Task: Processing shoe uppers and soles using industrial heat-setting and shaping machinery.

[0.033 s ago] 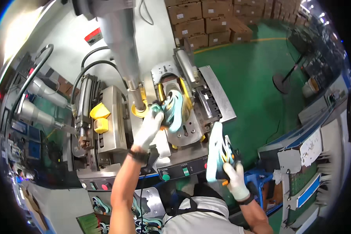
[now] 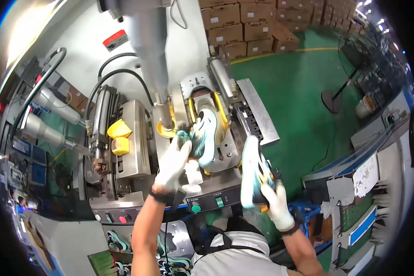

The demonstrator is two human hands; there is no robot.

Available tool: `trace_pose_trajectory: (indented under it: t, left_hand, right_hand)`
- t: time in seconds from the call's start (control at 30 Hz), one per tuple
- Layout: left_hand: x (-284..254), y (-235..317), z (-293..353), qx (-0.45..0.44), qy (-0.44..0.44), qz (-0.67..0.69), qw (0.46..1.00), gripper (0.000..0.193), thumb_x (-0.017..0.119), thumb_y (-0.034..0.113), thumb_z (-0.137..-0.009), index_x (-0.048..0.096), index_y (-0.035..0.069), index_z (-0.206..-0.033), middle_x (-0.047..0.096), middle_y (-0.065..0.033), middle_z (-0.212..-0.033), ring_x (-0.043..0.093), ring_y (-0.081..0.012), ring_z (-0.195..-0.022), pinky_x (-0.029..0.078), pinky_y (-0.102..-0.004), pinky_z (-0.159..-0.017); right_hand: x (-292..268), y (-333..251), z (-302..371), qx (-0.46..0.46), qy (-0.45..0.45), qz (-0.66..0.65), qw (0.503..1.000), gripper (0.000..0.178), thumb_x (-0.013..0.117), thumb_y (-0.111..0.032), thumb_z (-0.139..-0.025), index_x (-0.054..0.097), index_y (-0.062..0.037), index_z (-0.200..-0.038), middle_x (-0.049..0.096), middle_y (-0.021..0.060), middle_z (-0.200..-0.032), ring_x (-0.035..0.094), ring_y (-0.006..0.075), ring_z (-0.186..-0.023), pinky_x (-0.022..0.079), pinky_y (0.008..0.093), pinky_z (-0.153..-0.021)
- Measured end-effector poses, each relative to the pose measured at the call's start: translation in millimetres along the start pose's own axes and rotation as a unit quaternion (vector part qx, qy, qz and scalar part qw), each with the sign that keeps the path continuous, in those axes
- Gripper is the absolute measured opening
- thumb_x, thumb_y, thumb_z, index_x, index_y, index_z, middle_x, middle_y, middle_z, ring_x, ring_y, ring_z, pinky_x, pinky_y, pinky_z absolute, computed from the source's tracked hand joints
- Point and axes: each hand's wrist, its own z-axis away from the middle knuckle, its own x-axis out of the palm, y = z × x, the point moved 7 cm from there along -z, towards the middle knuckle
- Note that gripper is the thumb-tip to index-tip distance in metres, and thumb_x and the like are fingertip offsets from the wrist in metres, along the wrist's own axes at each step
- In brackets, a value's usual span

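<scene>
"Anything in the left hand [image 2: 175, 156]?"
"It's clasping the teal shoe [image 2: 205, 140], which lies just right of it, at the machine [image 2: 196, 83]."
"And the right hand [image 2: 277, 202]?"
"Gripping the other shoe [image 2: 253, 172] low; most of it juts forward past the grip."

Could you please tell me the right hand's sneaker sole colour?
The sneaker sole is pale aqua, clearest in head view.

Yellow pieces [image 2: 120, 146] on metal machine [image 2: 137, 154]
</scene>
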Motion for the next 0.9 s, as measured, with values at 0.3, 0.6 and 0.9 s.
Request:
trace_pose_trajectory:
  t: [0.3, 0.6, 0.9]
  left_hand:
    - [-70, -30, 298, -0.187, -0.046, 0.020, 0.981, 0.039, 0.057, 0.017, -0.096, 0.051, 0.001, -0.131, 0.058, -0.0037, -0.095, 0.052, -0.0107, -0.080, 0.047, -0.0274, -0.074]
    - [-68, -229, 443, -0.246, 0.255, -0.119, 0.928, 0.065, 0.053, 0.014, -0.097, 0.025, -0.008, -0.152, 0.048, -0.0345, -0.139, 0.048, -0.0453, -0.132, 0.038, -0.0424, -0.110]
    - [-43, -336, 474, -0.273, 0.382, -0.143, 0.871, 0.072, 0.066, 0.011, -0.087, 0.029, -0.001, -0.147, 0.048, -0.0306, -0.138, 0.048, -0.0472, -0.126, 0.041, -0.0501, -0.107]
  right_hand:
    - [142, 106, -339, -0.080, -0.056, 0.619, 0.779, 0.052, 0.073, -0.037, -0.085, 0.062, 0.0033, -0.116, 0.067, 0.0195, -0.112, 0.069, 0.0318, -0.101, 0.055, 0.0406, -0.090]
    - [196, 122, -328, -0.110, -0.180, 0.515, 0.831, 0.025, 0.069, -0.028, -0.087, 0.073, -0.0043, -0.093, 0.069, 0.0054, -0.083, 0.064, 0.0143, -0.069, 0.047, 0.0351, -0.059]
    - [217, 166, 12, -0.326, -0.345, 0.461, 0.750, 0.073, 0.059, -0.010, -0.095, 0.021, 0.0080, -0.155, 0.031, 0.0256, -0.160, 0.029, 0.0354, -0.149, 0.019, 0.0406, -0.123]
